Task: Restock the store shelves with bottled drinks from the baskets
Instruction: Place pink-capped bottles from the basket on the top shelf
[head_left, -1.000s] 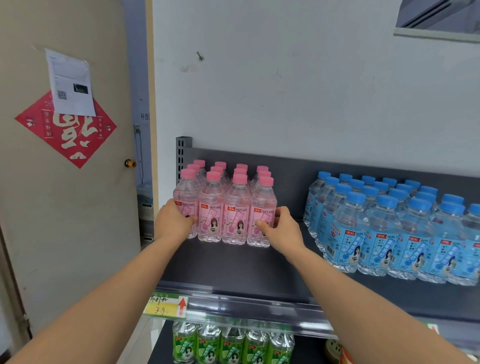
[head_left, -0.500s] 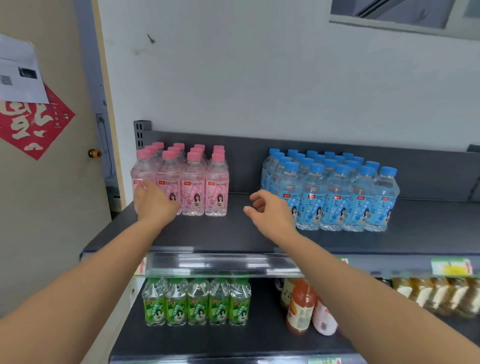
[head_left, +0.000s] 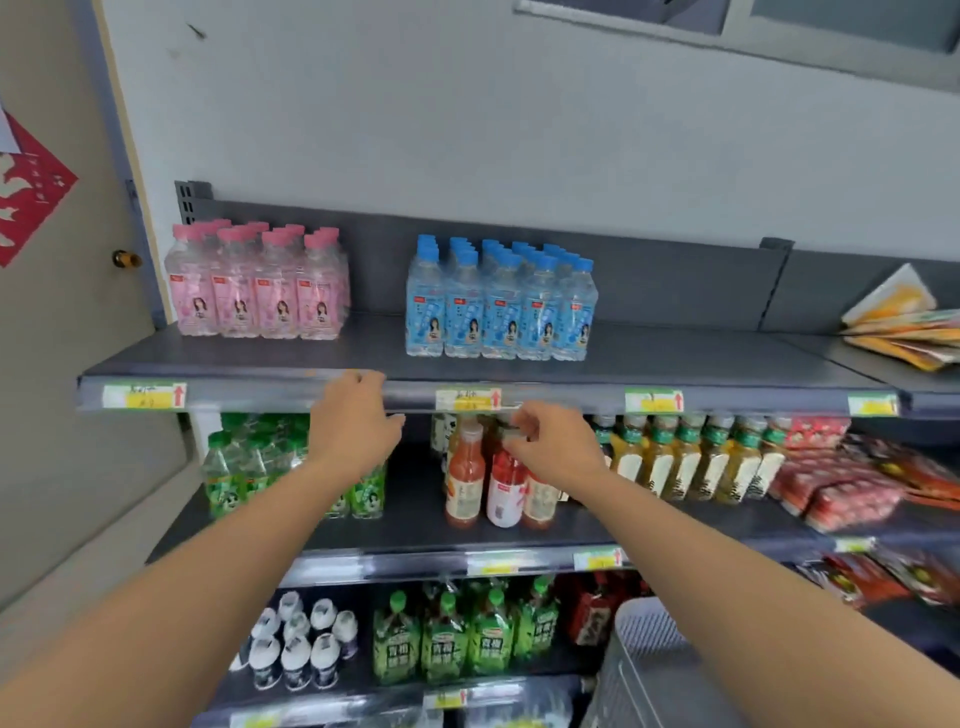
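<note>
- Left hand (head_left: 356, 426): fingers relaxed and nearly straight, holding nothing. It hovers just in front of the front rail of the top shelf (head_left: 675, 358).
- Right hand (head_left: 558, 449): fingers loosely curled, in front of the red and orange bottles (head_left: 467, 483) on the middle shelf. I see nothing gripped.
- Stock position: the pink-capped bottles (head_left: 257, 291) stand in a tight block at the left end of the top shelf. The blue-capped bottles (head_left: 498, 306) form a second block to their right, well apart from the first.
- Supply: a grey basket (head_left: 654, 670) sits at lower right, beside the right forearm. Its contents are out of view.
- Handling, as I judge it: these are small, full plastic bottles, so expect them to be dense for their size. The thin walls will likely yield under a hard squeeze, and the glossy label film may slip.
- Hold point: I would wrap the fingers round the labelled body just below the shoulder. For tight rows, pinch the neck under the cap. Set each bottle down upright.
</note>
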